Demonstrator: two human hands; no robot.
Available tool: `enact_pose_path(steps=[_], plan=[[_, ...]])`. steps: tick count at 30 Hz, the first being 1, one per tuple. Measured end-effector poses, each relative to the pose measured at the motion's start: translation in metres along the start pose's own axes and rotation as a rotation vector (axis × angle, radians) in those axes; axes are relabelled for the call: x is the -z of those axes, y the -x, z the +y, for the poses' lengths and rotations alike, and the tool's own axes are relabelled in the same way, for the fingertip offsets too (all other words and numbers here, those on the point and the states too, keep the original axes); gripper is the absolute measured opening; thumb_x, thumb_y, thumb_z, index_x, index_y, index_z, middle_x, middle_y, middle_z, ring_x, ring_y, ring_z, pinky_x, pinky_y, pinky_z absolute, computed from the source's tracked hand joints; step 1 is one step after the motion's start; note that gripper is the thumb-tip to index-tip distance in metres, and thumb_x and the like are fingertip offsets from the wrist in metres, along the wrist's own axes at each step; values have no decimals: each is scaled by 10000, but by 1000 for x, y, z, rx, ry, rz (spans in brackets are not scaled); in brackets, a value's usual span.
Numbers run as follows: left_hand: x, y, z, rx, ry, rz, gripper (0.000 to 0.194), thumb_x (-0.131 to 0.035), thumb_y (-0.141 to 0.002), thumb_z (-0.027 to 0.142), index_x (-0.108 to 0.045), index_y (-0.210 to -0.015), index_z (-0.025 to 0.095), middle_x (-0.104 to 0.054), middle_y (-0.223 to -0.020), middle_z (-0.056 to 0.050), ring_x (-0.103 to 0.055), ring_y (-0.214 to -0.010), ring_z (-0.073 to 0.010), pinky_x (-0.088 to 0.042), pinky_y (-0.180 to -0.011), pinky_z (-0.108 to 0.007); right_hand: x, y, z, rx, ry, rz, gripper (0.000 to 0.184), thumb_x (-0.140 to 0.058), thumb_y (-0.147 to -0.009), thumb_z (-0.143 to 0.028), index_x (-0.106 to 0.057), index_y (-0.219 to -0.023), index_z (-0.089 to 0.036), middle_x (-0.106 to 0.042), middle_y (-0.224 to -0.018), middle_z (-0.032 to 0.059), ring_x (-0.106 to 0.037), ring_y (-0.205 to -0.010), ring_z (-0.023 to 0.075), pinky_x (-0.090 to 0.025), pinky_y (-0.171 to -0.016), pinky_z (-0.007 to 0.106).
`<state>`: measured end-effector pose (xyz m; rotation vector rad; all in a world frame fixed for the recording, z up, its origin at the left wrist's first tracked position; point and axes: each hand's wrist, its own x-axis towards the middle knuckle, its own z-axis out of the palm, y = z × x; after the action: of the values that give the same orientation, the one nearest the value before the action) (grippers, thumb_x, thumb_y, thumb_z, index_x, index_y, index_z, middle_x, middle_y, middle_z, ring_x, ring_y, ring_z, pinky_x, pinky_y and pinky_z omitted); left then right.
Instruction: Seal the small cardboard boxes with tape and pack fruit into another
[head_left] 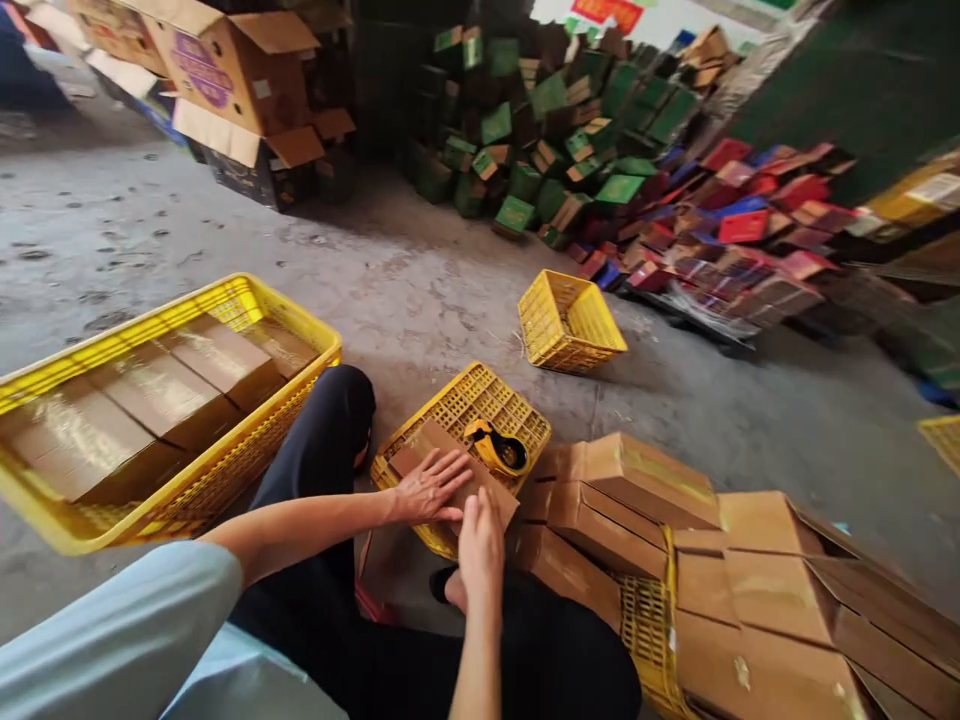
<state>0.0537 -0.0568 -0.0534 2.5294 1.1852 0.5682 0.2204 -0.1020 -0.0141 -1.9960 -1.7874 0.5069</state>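
A flattened piece of brown cardboard [439,441], perhaps a folded box, lies on an upturned yellow plastic crate [444,398] between my knees. My left hand [433,487] rests flat on the cardboard with its fingers apart. Close beside it, my right hand [481,540] has its fingers drawn together at the cardboard's near edge; what they hold, if anything, is hidden. A yellow and black tape dispenser [495,447] sits on the crate just beyond the cardboard.
To the left, a long yellow basket [296,375] holds several taped cartons [161,390]. More cartons [780,600] are stacked at the right around another yellow basket [646,625]. A smaller yellow basket [555,320] stands ahead, before piles of green boxes [517,212] and red boxes [742,226].
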Motion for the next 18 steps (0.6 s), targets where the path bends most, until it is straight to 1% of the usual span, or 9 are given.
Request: enact_pose_path(steps=[2, 3, 4, 7, 10, 12, 15, 18], plan=[[-3, 8, -4, -10, -19, 2, 804, -364, -1023, 726, -310, -1658, 234, -288, -1712, -127, -209, -1604, -317, -126, -1296, -534, -9, 11, 0, -46, 111, -27, 681, -241, -1084, -541, -559, -1496, -102, -478, -1599, 223, -406, -1499, 391, -343, -1210, 598], [-4, 10, -4, -16, -29, 2, 784, -359, -1035, 706, -301, -1661, 237, -292, -1712, -120, -207, -1605, -314, -119, -1298, -535, -14, 15, -3, -63, 172, -41, 742, -155, -1076, -535, -520, -1531, -77, -422, -1638, 222, -334, -1540, 407, -290, -1225, 623], [-5, 10, -5, -17, -38, 1, 766, -355, -1045, 688, -295, -1663, 239, -293, -1712, -115, -207, -1605, -312, -113, -1298, -536, -19, 19, -5, -75, 225, -48, 757, -119, -1070, -523, -483, -1559, -74, -382, -1662, 208, -293, -1558, 418, -263, -1223, 650], [-4, 8, -5, -12, -52, -18, 728, -350, -1062, 653, -302, -1660, 242, -292, -1713, -113, -212, -1604, -307, -116, -1298, -542, -23, 21, -10, -79, 295, -64, 757, -99, -1063, -501, -439, -1587, -73, -360, -1675, 189, -280, -1565, 414, -267, -1216, 645], [1, 10, -11, 1, -41, -28, 718, -341, -1066, 654, -334, -1647, 233, -303, -1708, -117, -233, -1599, -299, -160, -1295, -524, -22, 15, -10, -98, 305, -91, 827, -73, -1049, -573, -445, -1583, -62, -368, -1666, 210, -315, -1548, 429, -310, -1194, 633], [6, 16, -19, 57, -44, 7, 722, -346, -1066, 653, -340, -1643, 218, -293, -1710, -128, -230, -1599, -310, -188, -1291, -522, -23, 10, -13, -113, 293, -100, 862, -64, -1038, -627, -421, -1599, -78, -332, -1683, 207, -310, -1550, 432, -314, -1193, 631], [14, 28, -31, 127, -53, 53, 709, -359, -1073, 625, -328, -1646, 208, -273, -1716, -135, -205, -1604, -323, -212, -1291, -516, -31, 6, -25, -85, 280, -126, 823, -84, -1045, -636, -374, -1628, -133, -285, -1712, 152, -241, -1580, 415, -253, -1223, 643], [18, 31, -37, 131, -46, 31, 657, -337, -1094, 573, -338, -1639, 207, -292, -1708, -138, -220, -1601, -309, -245, -1286, -513, -37, 3, -38, -54, 308, -140, 775, -141, -1060, -615, -372, -1628, -140, -289, -1710, 146, -212, -1587, 424, -207, -1232, 666]])
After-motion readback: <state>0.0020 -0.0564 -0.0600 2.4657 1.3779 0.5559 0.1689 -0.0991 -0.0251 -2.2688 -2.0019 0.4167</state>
